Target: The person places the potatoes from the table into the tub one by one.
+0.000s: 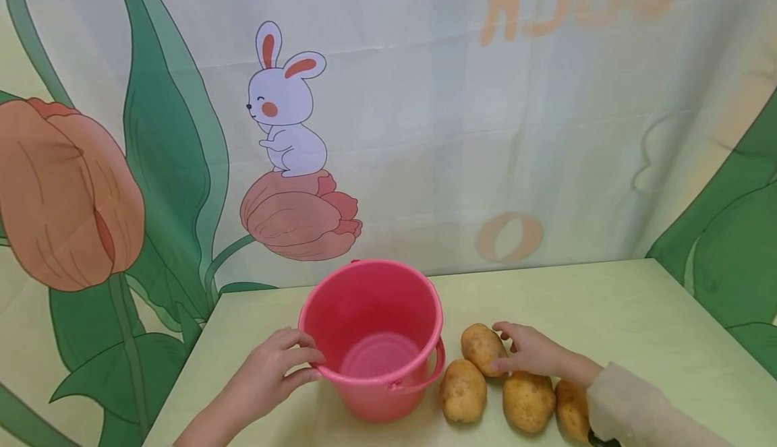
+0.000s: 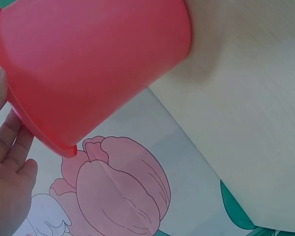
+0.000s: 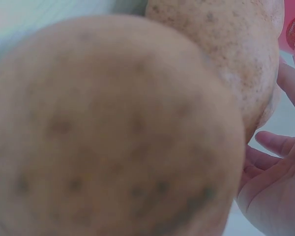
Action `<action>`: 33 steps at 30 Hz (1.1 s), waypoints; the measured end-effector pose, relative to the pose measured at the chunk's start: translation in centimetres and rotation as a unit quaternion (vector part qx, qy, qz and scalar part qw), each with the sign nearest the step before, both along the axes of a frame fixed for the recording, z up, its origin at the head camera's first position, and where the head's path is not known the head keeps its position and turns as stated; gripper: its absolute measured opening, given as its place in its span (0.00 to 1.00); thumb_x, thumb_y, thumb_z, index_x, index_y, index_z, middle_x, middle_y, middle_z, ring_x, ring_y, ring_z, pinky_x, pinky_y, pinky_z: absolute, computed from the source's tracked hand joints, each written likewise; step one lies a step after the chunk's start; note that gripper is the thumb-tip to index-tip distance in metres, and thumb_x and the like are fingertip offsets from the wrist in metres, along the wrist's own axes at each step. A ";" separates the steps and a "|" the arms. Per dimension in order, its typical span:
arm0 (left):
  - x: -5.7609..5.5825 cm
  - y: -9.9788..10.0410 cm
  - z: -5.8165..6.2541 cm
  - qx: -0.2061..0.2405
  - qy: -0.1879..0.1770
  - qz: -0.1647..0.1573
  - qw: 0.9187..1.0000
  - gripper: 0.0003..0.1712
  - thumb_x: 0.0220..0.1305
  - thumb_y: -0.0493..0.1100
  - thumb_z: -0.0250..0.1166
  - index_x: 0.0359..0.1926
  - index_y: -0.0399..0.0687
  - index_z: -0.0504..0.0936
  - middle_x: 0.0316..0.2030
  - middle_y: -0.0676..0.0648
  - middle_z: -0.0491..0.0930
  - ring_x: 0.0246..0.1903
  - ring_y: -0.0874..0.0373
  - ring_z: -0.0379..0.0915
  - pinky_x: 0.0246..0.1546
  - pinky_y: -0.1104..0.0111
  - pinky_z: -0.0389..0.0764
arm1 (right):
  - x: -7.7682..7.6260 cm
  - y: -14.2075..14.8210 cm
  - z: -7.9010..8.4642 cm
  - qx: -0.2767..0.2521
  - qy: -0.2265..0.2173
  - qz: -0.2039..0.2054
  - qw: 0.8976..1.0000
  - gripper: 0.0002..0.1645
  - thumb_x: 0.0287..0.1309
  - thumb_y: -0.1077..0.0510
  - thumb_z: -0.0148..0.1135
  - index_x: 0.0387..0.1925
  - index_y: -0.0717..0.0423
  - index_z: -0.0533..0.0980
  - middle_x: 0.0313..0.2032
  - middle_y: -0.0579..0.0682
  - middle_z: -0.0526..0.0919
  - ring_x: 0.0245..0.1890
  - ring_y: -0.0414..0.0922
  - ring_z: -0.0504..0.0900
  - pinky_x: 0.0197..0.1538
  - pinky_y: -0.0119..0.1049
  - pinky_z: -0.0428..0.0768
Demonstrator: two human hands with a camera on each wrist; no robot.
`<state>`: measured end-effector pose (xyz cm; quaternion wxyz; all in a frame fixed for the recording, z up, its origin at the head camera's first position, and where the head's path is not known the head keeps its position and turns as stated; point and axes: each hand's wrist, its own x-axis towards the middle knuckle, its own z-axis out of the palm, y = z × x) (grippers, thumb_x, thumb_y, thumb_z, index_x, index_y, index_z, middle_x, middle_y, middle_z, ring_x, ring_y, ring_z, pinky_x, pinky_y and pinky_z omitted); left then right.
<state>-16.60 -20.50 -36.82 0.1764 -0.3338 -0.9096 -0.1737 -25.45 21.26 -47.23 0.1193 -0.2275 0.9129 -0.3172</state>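
Observation:
A pink bucket (image 1: 388, 403) stands upright on the table, and its inside bottom shows. My left hand (image 1: 276, 373) grips the near left rim, fingers over the edge and thumb outside; the left wrist view shows this hand (image 2: 10, 167) at the rim too. Right of the bucket lie several potatoes. My right hand (image 1: 531, 350) is at the rearmost potato (image 1: 479, 344), thumb against its lower right side and fingers spread by its upper right edge. In the right wrist view a blurred potato (image 3: 113, 128) and another potato (image 3: 216, 49) partly hide the scene beside my hand (image 3: 280, 182).
One potato (image 1: 463, 392) lies close to the bucket, another (image 1: 528, 403) below my right hand, and a third (image 1: 570, 410) partly under my right sleeve (image 1: 637, 400). The bucket's handle (image 1: 440, 366) hangs on its right side. Behind the pale table (image 1: 583, 299) hangs a printed curtain (image 1: 413, 130).

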 end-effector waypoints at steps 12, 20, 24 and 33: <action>0.0 0.0 -0.2 0.004 0.006 -0.004 1.000 0.13 0.40 0.43 0.71 0.31 0.59 0.82 0.34 0.60 0.73 0.36 0.65 0.67 0.32 0.77 0.77 | 0.0 -0.6 -0.4 -0.002 0.002 -0.017 1.000 0.39 0.39 0.42 0.68 0.49 0.62 0.67 0.43 0.56 0.77 0.35 0.43 0.75 0.37 0.37 0.74; 0.0 0.0 -0.1 0.001 -0.013 0.009 1.000 0.12 0.40 0.43 0.71 0.31 0.60 0.82 0.34 0.61 0.73 0.37 0.66 0.66 0.32 0.77 0.77 | 0.0 -1.0 -0.4 -0.001 -0.016 -0.034 0.999 0.40 0.39 0.43 0.69 0.50 0.62 0.66 0.40 0.54 0.77 0.32 0.41 0.74 0.35 0.36 0.74; 0.0 0.0 0.0 0.000 -0.017 0.012 1.000 0.12 0.41 0.43 0.71 0.31 0.59 0.82 0.34 0.60 0.73 0.37 0.65 0.66 0.32 0.77 0.77 | 0.1 -1.0 -0.4 -0.002 -0.022 -0.036 0.999 0.40 0.39 0.44 0.68 0.51 0.62 0.65 0.40 0.54 0.77 0.32 0.41 0.74 0.35 0.37 0.74; -0.1 0.0 -0.1 -0.003 -0.022 0.020 1.000 0.12 0.40 0.44 0.71 0.31 0.59 0.83 0.33 0.61 0.73 0.37 0.67 0.66 0.32 0.77 0.77 | 0.1 -1.0 -0.4 -0.005 -0.020 -0.027 0.999 0.38 0.39 0.53 0.67 0.52 0.64 0.63 0.43 0.57 0.76 0.36 0.44 0.74 0.38 0.39 0.74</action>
